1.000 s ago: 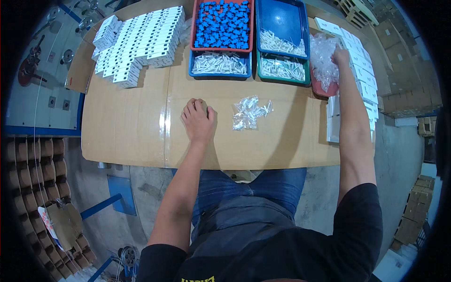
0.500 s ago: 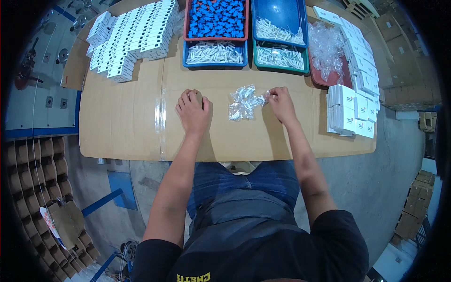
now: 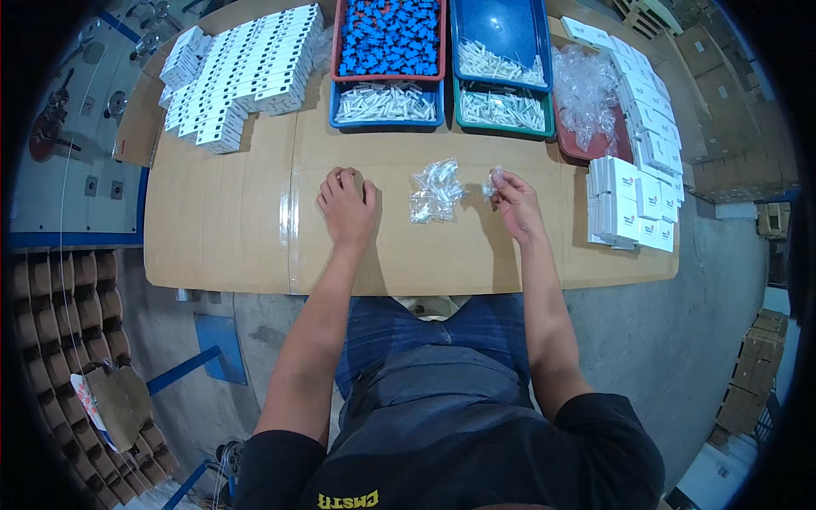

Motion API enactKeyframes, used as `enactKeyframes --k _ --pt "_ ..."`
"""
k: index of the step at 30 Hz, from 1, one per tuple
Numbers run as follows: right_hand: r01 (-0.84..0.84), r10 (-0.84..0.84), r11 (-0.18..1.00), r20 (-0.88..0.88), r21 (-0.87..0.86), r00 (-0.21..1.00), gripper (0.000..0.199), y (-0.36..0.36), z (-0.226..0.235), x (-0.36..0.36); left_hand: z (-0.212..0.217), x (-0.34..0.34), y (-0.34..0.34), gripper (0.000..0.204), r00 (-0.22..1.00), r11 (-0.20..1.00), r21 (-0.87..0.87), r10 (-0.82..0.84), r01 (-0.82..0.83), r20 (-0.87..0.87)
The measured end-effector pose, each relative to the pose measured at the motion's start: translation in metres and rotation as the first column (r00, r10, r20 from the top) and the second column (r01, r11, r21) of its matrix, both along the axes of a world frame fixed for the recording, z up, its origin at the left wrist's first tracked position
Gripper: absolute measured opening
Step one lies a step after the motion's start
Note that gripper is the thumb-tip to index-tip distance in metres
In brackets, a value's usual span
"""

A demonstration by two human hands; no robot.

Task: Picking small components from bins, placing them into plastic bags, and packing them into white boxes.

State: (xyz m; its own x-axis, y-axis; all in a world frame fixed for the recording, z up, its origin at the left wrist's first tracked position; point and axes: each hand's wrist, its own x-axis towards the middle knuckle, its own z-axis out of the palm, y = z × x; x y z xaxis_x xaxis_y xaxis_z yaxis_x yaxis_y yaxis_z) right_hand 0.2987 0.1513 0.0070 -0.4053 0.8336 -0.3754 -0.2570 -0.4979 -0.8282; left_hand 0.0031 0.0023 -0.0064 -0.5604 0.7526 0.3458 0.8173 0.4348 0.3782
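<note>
Between thumb and fingers, my right hand [image 3: 518, 208] pinches a small clear plastic bag [image 3: 490, 184] a little above the cardboard. What the bag contains is too small to make out. To its left lies a little pile of clear plastic bags [image 3: 434, 204] with whitish contents, apart from both hands. My left hand [image 3: 348, 208] rests palm down on the cardboard left of this pile, fingers loosely bent and thumb apart, with nothing visible in it.
Cardboard [image 3: 229, 221] covers the table. Along the back stand a red tray of blue parts [image 3: 389, 38], blue and green trays [image 3: 501, 132] of white sticks, and a red tray [image 3: 586, 156] with clear bags. Stacked white boxes flank them, left [image 3: 255, 72] and right [image 3: 625, 200].
My right hand has drawn one small bag away from the pile to the right and turned slightly. My left hand has stayed nearly in place.
</note>
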Motion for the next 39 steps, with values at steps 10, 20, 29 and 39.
enactKeyframes --k 10,20,29,39 --pt "0.141 -0.133 0.989 -0.171 0.038 0.976 0.028 0.005 -0.001 0.012 -0.002 -0.001 -0.001 0.031 1.000 1.000 -0.001 0.013 -0.013 -0.002" --pt "0.178 -0.172 0.946 -0.048 0.272 0.984 0.016 0.017 0.001 0.030 0.000 -0.001 -0.001 0.031 0.999 1.000 0.029 0.011 -0.010 -0.036" --pt "0.228 -0.228 0.974 -0.151 -0.020 0.962 0.021 0.030 0.005 0.039 0.003 0.000 -0.001 0.031 1.000 0.999 0.041 0.006 -0.005 -0.024" --pt "0.008 -0.012 0.999 0.091 0.047 0.996 0.031 0.062 0.035 0.022 0.001 -0.002 -0.001 0.031 1.000 1.000 0.031 0.005 -0.004 -0.024"
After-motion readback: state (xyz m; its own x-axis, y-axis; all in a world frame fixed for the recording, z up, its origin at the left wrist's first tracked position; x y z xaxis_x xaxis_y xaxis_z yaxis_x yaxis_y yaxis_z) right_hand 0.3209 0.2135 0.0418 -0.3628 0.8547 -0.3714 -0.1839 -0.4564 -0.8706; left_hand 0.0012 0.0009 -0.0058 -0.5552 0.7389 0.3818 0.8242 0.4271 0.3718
